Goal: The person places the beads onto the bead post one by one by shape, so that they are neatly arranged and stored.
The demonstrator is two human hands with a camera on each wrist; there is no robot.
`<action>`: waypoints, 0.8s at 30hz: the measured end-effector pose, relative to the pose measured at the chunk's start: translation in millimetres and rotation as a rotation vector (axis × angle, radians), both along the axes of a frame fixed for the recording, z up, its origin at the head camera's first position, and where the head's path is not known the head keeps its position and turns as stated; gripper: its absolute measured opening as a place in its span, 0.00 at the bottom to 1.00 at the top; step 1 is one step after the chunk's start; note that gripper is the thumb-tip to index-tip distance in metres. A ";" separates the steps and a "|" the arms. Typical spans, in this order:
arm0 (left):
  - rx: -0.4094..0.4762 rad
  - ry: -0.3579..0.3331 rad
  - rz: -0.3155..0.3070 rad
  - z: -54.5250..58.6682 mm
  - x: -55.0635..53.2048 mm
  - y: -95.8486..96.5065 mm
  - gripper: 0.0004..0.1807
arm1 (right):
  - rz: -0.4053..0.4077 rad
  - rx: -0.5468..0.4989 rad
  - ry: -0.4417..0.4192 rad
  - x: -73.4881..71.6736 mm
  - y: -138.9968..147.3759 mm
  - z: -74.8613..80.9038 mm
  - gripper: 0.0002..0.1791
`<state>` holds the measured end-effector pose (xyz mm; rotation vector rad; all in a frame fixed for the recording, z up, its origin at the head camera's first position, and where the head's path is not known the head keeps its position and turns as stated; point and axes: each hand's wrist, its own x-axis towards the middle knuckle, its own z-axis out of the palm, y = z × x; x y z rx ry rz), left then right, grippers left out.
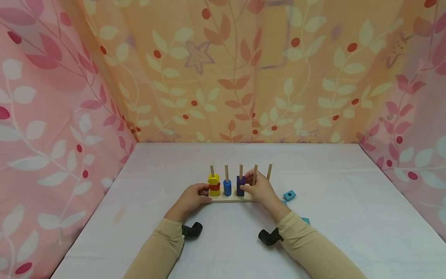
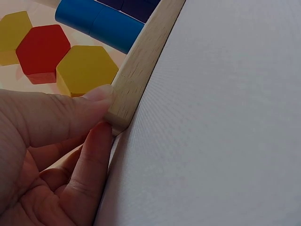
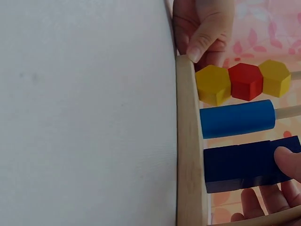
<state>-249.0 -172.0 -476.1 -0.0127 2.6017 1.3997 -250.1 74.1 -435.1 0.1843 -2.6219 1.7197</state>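
Observation:
A wooden peg stacker stands upright on the table, its base (image 1: pixel 230 199) running left to right. My left hand (image 1: pixel 191 195) pinches the left end of this base, thumb on top and fingers at the end. Close by, yellow (image 2: pixel 87 70) and red (image 2: pixel 43 52) hexagonal blocks are stacked on the first peg. Blue cylinders (image 3: pixel 240 117) sit on the second. Dark blue square blocks (image 3: pixel 235 165) form a stack on the third peg, and my right hand (image 1: pixel 263 190) grips the top one between thumb and fingers. Its other fingers reach behind the stack.
Two bare pegs (image 1: pixel 270 170) rise at the stacker's right end, partly behind the right hand. Light blue blocks (image 1: pixel 289 195) lie on the white table (image 1: pixel 223 248) to the right, some half hidden by the right arm. Patterned curtains (image 1: pixel 223 77) enclose the back and sides.

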 end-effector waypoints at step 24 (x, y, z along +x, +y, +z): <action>-0.005 -0.011 0.012 2.3 1.1 1.7 0.28 | 0.124 -0.051 0.016 16.7 20.2 16.7 0.35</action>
